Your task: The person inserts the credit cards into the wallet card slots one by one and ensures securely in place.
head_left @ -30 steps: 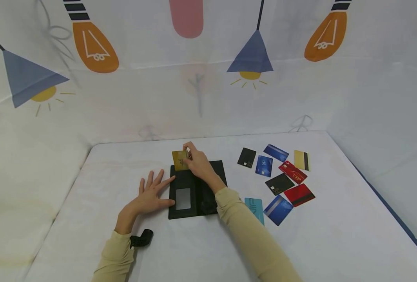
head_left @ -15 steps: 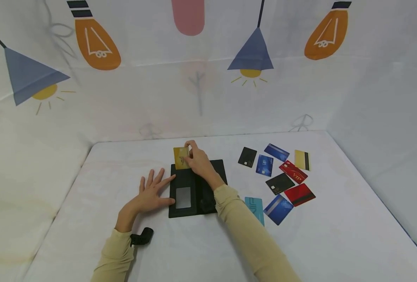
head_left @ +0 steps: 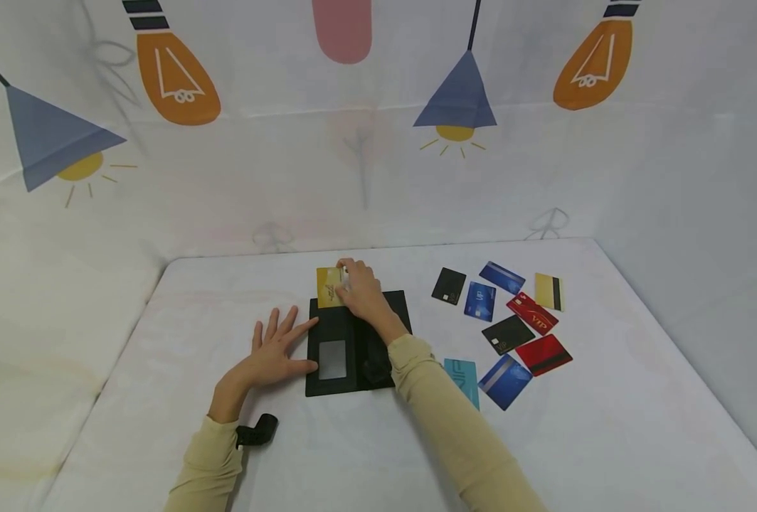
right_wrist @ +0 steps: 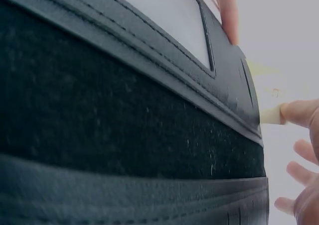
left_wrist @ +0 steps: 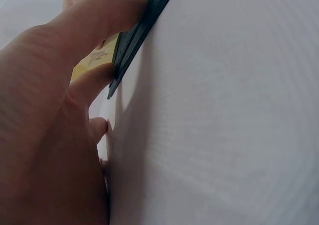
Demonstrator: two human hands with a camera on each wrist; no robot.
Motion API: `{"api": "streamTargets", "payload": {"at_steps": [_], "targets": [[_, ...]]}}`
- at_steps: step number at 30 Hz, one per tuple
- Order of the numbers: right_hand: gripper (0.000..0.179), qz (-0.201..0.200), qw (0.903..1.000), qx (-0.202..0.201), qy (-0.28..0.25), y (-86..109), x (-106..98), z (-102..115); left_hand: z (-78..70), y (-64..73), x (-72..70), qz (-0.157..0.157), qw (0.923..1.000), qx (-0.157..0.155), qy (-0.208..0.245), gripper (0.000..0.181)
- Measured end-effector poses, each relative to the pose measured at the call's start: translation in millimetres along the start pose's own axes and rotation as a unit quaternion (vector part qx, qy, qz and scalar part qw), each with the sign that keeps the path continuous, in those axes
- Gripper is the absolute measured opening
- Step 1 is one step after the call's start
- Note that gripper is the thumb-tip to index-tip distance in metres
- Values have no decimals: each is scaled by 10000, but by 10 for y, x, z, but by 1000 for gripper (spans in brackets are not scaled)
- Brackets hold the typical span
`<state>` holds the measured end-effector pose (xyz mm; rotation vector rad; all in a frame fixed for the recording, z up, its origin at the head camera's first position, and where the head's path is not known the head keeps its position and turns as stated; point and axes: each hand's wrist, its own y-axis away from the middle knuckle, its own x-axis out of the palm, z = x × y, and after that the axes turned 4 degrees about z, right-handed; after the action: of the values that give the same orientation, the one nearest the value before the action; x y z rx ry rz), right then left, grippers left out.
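Observation:
A black bifold wallet point(head_left: 336, 327) lies spread flat on the white table, a clear window in its left half. My right hand point(head_left: 366, 295) pinches a gold card point(head_left: 327, 288) by its right side, at the wallet's far left edge. The card's lower edge meets the wallet's rim. In the right wrist view, the thumb bears on the pale card point(right_wrist: 271, 116) beside the wallet's slits. With fingers spread, my left hand point(head_left: 276, 359) rests on the table, its thumb and index fingertip on the wallet's left edge. The left wrist view shows both fingertips at that edge.
To the right lie several loose cards: black point(head_left: 449, 286), blue point(head_left: 479, 301), red point(head_left: 543, 354), yellow point(head_left: 548, 291) and teal point(head_left: 462, 380), the teal one partly under the right sleeve. A black pipe-shaped object point(head_left: 258, 431) sits by the left wrist. A printed white curtain point(head_left: 289, 178) stands behind.
The gold card has shifted slightly right and away from me and straightened against the wallet. My right fingers have curled closer over it. My left hand and the wallet stay put.

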<state>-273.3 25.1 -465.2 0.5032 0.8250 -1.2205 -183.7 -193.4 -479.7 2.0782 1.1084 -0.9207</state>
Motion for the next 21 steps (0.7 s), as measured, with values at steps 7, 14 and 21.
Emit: {"api": "streamTargets", "payload": {"at_steps": [7, 14, 21], "targets": [[44, 464, 9978, 3, 470, 26, 17, -81, 1, 26, 9, -73, 9999, 96, 48, 83], [42, 835, 9961, 13, 291, 29, -29, -124, 7, 13, 6, -42, 9999, 75, -55, 83], [42, 931, 9955, -17, 179, 22, -51, -140, 0, 9, 11, -42, 10000, 14, -61, 83]]}}
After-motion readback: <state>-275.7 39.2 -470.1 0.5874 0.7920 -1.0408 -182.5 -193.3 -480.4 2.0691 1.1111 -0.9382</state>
